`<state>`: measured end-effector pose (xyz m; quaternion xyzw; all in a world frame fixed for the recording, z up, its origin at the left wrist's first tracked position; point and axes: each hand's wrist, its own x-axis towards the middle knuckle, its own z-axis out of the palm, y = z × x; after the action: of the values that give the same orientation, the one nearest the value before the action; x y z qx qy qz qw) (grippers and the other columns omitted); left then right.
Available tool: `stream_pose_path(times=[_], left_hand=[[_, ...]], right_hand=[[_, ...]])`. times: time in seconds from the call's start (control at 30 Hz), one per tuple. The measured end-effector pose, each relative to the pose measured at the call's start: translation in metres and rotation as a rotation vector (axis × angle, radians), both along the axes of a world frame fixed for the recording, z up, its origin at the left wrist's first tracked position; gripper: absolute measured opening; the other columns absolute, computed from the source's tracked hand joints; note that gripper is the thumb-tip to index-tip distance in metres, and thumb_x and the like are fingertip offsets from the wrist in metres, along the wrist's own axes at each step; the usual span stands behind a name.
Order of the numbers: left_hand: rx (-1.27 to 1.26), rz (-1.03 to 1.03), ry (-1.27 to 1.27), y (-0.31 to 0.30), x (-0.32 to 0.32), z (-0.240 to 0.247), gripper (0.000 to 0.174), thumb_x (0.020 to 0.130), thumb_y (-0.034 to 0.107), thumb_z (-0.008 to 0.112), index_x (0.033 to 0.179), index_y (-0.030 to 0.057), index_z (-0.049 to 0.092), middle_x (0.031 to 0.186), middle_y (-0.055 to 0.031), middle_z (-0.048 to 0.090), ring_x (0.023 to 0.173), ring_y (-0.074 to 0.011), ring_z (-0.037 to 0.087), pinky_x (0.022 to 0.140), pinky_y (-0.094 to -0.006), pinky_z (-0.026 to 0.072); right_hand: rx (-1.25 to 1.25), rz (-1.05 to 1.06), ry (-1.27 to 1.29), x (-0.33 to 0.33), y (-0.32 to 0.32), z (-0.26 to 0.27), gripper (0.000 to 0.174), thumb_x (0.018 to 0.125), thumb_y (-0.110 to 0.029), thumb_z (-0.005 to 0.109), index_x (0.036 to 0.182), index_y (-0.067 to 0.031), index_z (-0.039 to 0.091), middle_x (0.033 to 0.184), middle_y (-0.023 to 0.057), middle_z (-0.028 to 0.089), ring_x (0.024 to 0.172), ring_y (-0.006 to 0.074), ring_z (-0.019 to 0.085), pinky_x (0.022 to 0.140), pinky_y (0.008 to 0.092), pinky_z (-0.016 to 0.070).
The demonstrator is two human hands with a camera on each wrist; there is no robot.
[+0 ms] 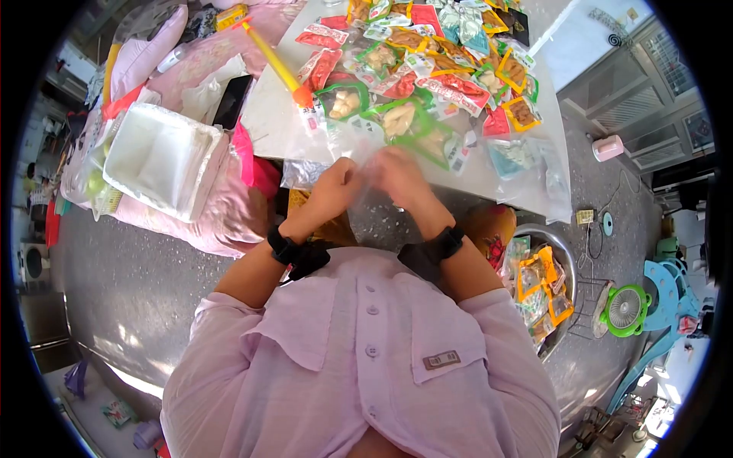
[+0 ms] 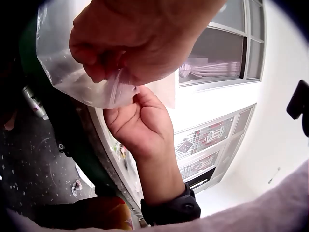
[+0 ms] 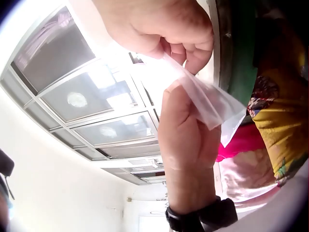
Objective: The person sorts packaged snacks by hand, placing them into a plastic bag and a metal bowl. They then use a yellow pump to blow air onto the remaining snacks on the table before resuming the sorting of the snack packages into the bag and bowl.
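Observation:
A clear plastic bag [image 2: 82, 91] is stretched between both hands, close over the table's near edge. My left hand [image 1: 336, 187] pinches the bag's edge with curled fingers. Just beside it, my right hand [image 1: 401, 179] grips the same edge between thumb and fingers. In the right wrist view the gathered plastic [image 3: 212, 104] runs between the two hands and hangs past the left one. Beyond the hands lie green-edged snack packets, one of them a clear-fronted packet [image 1: 399, 120] with pale pieces inside.
Many red, orange and green packets [image 1: 458, 90] cover the white table [image 1: 553, 145]. A yellow stick with an orange end [image 1: 275, 65] lies at its left. Left stands a white foam box [image 1: 164, 160] near a phone [image 1: 233, 101]. A metal basin [image 1: 569, 267] holds packets at the right.

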<state>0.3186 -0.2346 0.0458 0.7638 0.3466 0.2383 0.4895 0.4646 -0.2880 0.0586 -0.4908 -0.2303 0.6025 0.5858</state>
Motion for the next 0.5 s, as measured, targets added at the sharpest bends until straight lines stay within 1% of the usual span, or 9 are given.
stream_pose_path(times=[0.07,0.13,0.17,0.23,0.27,0.3,0.33,0.4,0.5], left_hand=[[0.125,0.113,-0.063,0.003,-0.006,-0.004,0.007,0.078,0.008,0.05,0.08,0.0022,0.047,0.061,-0.0024,0.044,0.056,-0.0088,0.041,0.051,-0.0238,0.0362],[0.308,0.271,-0.155,0.012,-0.014,0.0,0.009,0.078,0.01,0.051,0.082,0.0026,0.049,0.057,-0.0079,0.045,0.049,-0.014,0.044,0.047,-0.0285,0.0385],[0.33,0.308,-0.161,0.017,-0.02,0.004,0.009,0.077,0.009,0.05,0.084,0.0025,0.049,0.056,-0.0085,0.045,0.049,-0.0144,0.044,0.047,-0.0281,0.0385],[0.379,0.391,-0.117,0.023,-0.031,0.029,0.012,0.076,0.006,0.051,0.088,0.0027,0.052,0.056,-0.0097,0.046,0.047,-0.0159,0.045,0.046,-0.0268,0.0385],[0.524,0.429,-0.082,0.023,-0.032,0.042,0.017,0.074,0.004,0.051,0.09,0.003,0.053,0.061,-0.0128,0.051,0.05,-0.0225,0.05,0.048,-0.0302,0.0412],[0.669,0.433,-0.051,0.026,-0.034,0.047,0.018,0.073,0.004,0.051,0.091,0.0031,0.053,0.064,-0.0144,0.053,0.054,-0.026,0.052,0.05,-0.0326,0.0423],[0.814,0.435,-0.02,0.03,-0.034,0.05,0.02,0.072,0.004,0.05,0.091,0.0032,0.054,0.068,-0.016,0.055,0.057,-0.0296,0.054,0.051,-0.0351,0.0434],[0.734,0.423,0.06,0.031,-0.029,0.05,0.021,0.072,0.006,0.049,0.092,0.0036,0.054,0.072,-0.0173,0.056,0.062,-0.0321,0.055,0.054,-0.0378,0.0438],[0.623,0.384,0.132,0.031,-0.016,0.041,0.022,0.073,0.008,0.048,0.094,0.004,0.053,0.076,-0.0175,0.057,0.066,-0.0331,0.055,0.057,-0.0395,0.044]], right_hand=[[-0.025,0.062,-0.137,-0.004,0.003,0.003,0.019,0.078,-0.018,0.049,0.091,-0.0034,0.05,0.082,0.0069,0.054,0.078,0.0171,0.053,0.068,0.0308,0.0451],[0.178,0.025,-0.653,0.009,0.008,-0.005,0.023,0.077,-0.018,0.051,0.093,-0.0013,0.05,0.087,0.0104,0.055,0.082,0.0214,0.054,0.07,0.0325,0.0443],[0.279,0.008,-0.909,0.017,0.011,-0.008,0.025,0.076,-0.017,0.052,0.095,-0.0002,0.05,0.089,0.0122,0.055,0.084,0.0236,0.054,0.072,0.0334,0.0439],[0.285,-0.126,-1.188,0.032,0.017,-0.006,0.028,0.074,-0.017,0.053,0.096,0.0013,0.05,0.094,0.0155,0.054,0.086,0.0277,0.053,0.074,0.035,0.0426],[0.291,-0.195,-1.327,0.039,0.021,-0.005,0.03,0.073,-0.017,0.054,0.096,0.002,0.05,0.096,0.0172,0.053,0.088,0.0297,0.052,0.075,0.0359,0.042],[0.258,-0.15,-1.393,0.044,0.024,-0.001,0.034,0.072,-0.02,0.056,0.097,0.0009,0.051,0.099,0.0194,0.052,0.09,0.0331,0.05,0.075,0.0363,0.042],[0.232,-0.096,-1.45,0.045,0.031,-0.003,0.037,0.07,-0.023,0.058,0.098,0.0004,0.051,0.099,0.0192,0.052,0.092,0.0331,0.05,0.076,0.0382,0.0408],[0.176,0.016,-1.562,0.039,0.043,-0.01,0.043,0.067,-0.029,0.061,0.098,-0.0006,0.051,0.099,0.0188,0.052,0.096,0.033,0.048,0.078,0.0419,0.0384],[0.334,-0.252,-1.85,0.009,0.047,-0.013,0.049,0.061,-0.036,0.065,0.094,-0.0029,0.053,0.097,0.0164,0.053,0.1,0.0324,0.045,0.078,0.0497,0.0329]])
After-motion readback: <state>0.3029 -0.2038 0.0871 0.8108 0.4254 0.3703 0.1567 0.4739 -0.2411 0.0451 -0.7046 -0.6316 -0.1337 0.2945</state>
